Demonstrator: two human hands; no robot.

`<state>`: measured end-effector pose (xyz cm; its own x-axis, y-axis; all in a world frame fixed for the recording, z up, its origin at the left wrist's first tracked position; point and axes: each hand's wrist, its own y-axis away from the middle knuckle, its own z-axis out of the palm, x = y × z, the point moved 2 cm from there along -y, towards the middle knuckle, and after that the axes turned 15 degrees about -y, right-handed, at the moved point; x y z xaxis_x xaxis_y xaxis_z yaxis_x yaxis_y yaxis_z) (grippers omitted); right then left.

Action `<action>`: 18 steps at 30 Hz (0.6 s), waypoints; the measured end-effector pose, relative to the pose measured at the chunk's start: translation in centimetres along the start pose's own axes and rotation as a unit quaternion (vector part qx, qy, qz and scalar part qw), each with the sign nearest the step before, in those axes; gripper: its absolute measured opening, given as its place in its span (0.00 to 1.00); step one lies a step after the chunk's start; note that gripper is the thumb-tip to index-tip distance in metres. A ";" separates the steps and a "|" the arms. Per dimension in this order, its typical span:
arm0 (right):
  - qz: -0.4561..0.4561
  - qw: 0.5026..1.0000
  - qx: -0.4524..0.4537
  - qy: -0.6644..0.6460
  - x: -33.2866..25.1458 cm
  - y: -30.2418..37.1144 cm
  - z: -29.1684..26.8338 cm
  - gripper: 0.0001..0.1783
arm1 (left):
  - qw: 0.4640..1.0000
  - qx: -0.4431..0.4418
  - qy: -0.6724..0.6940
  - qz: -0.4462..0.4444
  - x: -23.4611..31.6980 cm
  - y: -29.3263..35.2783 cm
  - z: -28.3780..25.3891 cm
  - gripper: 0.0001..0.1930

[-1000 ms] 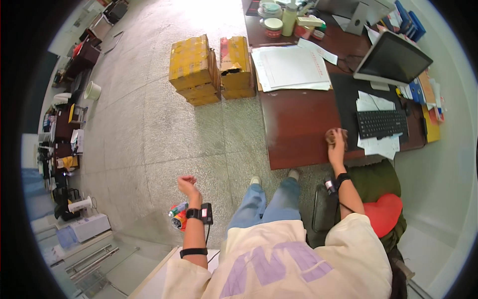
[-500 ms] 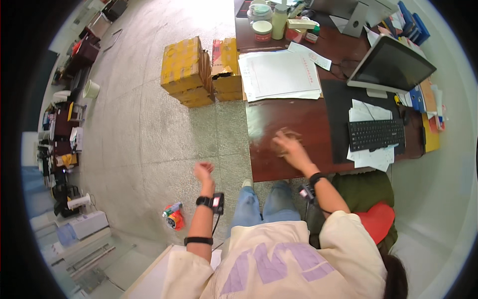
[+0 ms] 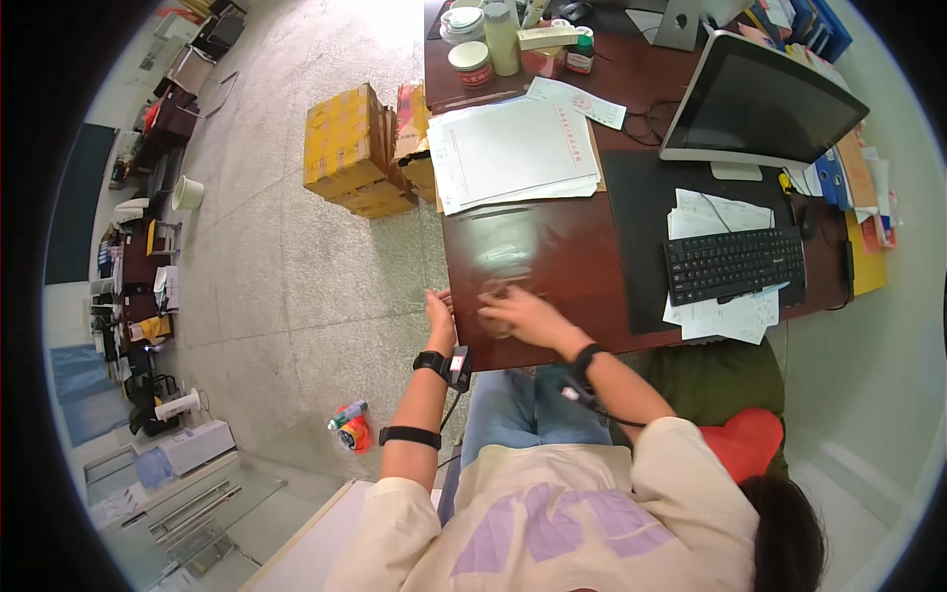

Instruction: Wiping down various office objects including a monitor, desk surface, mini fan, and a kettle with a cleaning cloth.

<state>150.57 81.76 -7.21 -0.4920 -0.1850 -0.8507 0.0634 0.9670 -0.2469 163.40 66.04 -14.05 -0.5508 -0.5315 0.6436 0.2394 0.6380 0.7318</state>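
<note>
My right hand (image 3: 513, 313) is low over the glossy dark-red desk top (image 3: 562, 247), near the desk's front left corner. Its fingers point left and look apart, somewhat smeared by motion. A brownish blur below them looks like the hand's reflection; I make out nothing held. My left hand (image 3: 440, 311) is just outside the desk's left edge, close to the right fingertips, with its fingers partly unfolded and nothing visible in them. Both wrists carry black straps with small devices. Beyond the hands a stack of white papers (image 3: 513, 153) lies on the desk.
A black keyboard (image 3: 735, 261) rests over papers on a dark mat, with a monitor (image 3: 764, 99) behind it. Jars and a bottle (image 3: 501, 39) stand at the desk's far left. Taped cardboard boxes (image 3: 340, 138) are on the floor. A red-orange bag (image 3: 352, 432) lies at lower left.
My right hand has swept left and nearer across the desk top. My left hand has come right, up to the desk's edge. The whole view has shifted a little.
</note>
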 end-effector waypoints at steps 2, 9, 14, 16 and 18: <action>0.073 0.992 0.068 0.075 1.0 3.3 -5.0 0.26 | 1.000 -0.006 0.018 -0.014 0.3 -0.7 1.1 0.31; 0.155 0.953 0.232 0.123 4.2 -0.8 -5.8 0.27 | 0.956 -0.227 0.166 -0.087 -0.1 -0.7 1.1 0.43; -0.076 0.983 -0.157 -0.047 -1.0 -3.5 4.0 0.24 | 0.934 -0.226 0.249 -0.124 -0.7 -0.5 -2.2 0.43; -0.065 0.956 -0.270 -0.093 0.2 -3.1 1.1 0.24 | 0.950 -0.281 0.116 -0.071 0.6 -0.5 -3.3 0.42; 0.072 0.941 -0.314 -0.105 -1.0 -6.9 -4.0 0.23 | 0.958 -0.265 0.103 -0.048 1.9 -0.6 -4.9 0.42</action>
<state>147.18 75.98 -2.76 -0.3307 -0.0115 -0.9437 -0.4418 0.8855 0.1441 166.14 61.96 -12.15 -0.4336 -0.7069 0.5588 0.5977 0.2385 0.7654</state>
